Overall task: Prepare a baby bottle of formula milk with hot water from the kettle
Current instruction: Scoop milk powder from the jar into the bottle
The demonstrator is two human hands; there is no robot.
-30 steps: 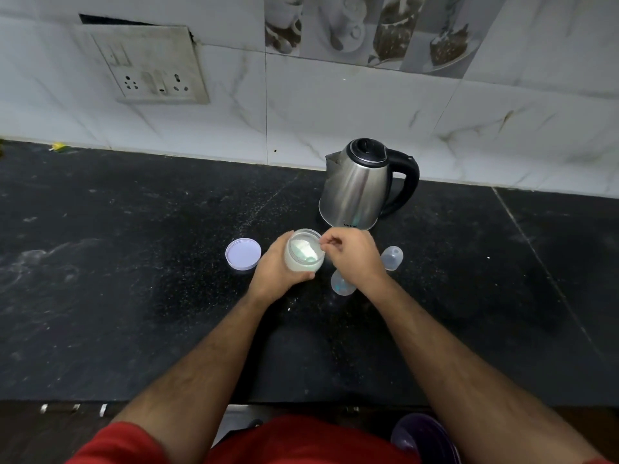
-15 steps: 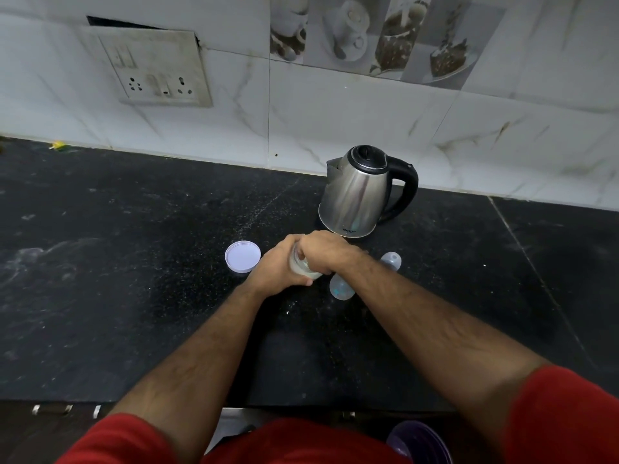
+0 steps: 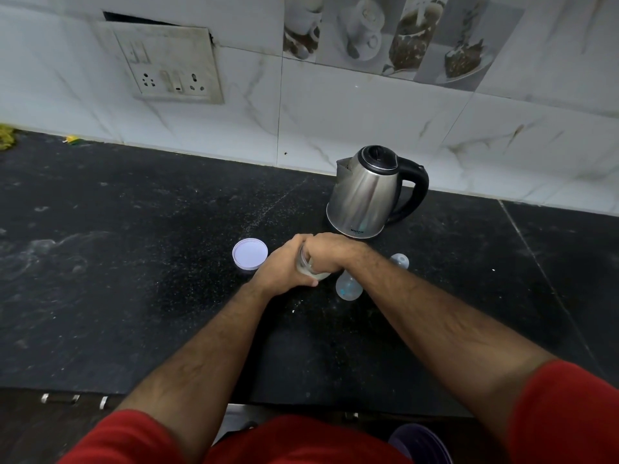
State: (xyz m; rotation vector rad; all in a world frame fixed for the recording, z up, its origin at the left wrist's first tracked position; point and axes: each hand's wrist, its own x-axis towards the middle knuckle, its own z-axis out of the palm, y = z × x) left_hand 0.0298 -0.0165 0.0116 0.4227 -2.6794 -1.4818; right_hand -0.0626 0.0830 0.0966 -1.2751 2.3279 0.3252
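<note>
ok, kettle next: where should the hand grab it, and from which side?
Take the kettle by its black loop handle, coming in from the right with the right hand. It stands upright, handle on the right and spout on the left, so fingers can probably wrap through the loop.

Your tabletop (image 3: 140, 296) is a black speckled stone slab that meets a white tiled wall at its far edge. A steel kettle (image 3: 365, 199) with a black handle stands upright near that wall. A round white lid (image 3: 250, 253) lies flat to the left of your hands. A clear jar (image 3: 310, 269) stands on the slab, gripped by your hands. Just beside it to the right sit two small clear plastic pieces (image 3: 349, 287), one nearer you and one farther right. Pale smears mark the left area.
</note>
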